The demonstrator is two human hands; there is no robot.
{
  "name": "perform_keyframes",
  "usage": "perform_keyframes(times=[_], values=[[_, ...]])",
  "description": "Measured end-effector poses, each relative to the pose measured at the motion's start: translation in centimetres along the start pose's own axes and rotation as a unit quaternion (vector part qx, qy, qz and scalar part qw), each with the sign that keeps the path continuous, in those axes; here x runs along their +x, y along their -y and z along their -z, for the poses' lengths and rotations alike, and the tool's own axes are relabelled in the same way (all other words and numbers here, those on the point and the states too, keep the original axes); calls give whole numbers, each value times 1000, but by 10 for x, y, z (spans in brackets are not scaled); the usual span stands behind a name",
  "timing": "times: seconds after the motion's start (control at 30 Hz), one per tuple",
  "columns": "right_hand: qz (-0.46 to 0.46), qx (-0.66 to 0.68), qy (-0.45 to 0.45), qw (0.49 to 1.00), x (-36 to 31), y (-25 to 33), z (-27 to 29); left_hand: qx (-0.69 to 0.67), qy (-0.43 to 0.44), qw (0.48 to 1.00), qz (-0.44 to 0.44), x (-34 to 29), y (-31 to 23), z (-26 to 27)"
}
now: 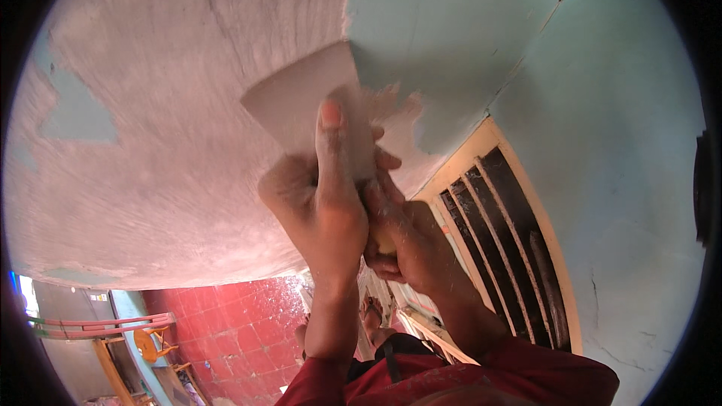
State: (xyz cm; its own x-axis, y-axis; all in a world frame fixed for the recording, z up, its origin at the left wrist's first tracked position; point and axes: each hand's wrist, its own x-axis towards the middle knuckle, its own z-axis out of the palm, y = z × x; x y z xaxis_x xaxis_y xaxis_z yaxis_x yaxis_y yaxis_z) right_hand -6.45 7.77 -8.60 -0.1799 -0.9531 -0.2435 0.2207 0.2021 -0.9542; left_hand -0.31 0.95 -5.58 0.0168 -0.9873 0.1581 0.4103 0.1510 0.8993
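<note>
A wide, flat scraper (304, 92) with a dull grey blade is held up against the wall. Its upper edge meets the surface where the bare, pinkish-grey plaster (180, 150) borders the pale teal paint (444, 22). My left hand (335, 207) grips the blade's lower part, thumb laid along its face and fingertips showing at the far side. Just below and to the right, my right hand (414, 244) is closed around the handle, which is mostly hidden by the fingers.
On the right, a cream-framed vent or window (519, 240) with dark slats is set in the adjoining teal wall (632, 180). Far below lies a red tiled floor (233, 323). An orange stool (150, 342) and pink rails (98, 327) are at lower left.
</note>
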Motion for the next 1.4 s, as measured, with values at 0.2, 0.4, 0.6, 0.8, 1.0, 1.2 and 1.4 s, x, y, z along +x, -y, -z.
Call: perform_keyframes(times=[0.2, 0.4, 0.6, 0.8, 1.0, 1.2, 1.4], values=[[39, 101, 4, 994, 7, 41, 2, -63, 66, 994, -59, 20, -31, -32], [-27, 40, 4, 999, 0, -4, 7, -2, 7, 1000, 14, 0, 1, -6], [40, 43, 28, 998, 9, 29, 9, -11, 37, 999, -15, 11, -23, -30], [0, 35, 70, 997, 5, 7, 11, 56, 15, 998, -16, -1, 1, -5], [116, 29, 95, 988, 14, 40, 11, 29, 37, 995, -91, 17, -34, -38], [93, 137, 162, 973, 5, -3, 2, 148, -53, 987, -29, 1, -24, -18], [174, 108, 161, 966, 10, 22, 7, 152, -22, 982, -106, 14, -40, -39]])
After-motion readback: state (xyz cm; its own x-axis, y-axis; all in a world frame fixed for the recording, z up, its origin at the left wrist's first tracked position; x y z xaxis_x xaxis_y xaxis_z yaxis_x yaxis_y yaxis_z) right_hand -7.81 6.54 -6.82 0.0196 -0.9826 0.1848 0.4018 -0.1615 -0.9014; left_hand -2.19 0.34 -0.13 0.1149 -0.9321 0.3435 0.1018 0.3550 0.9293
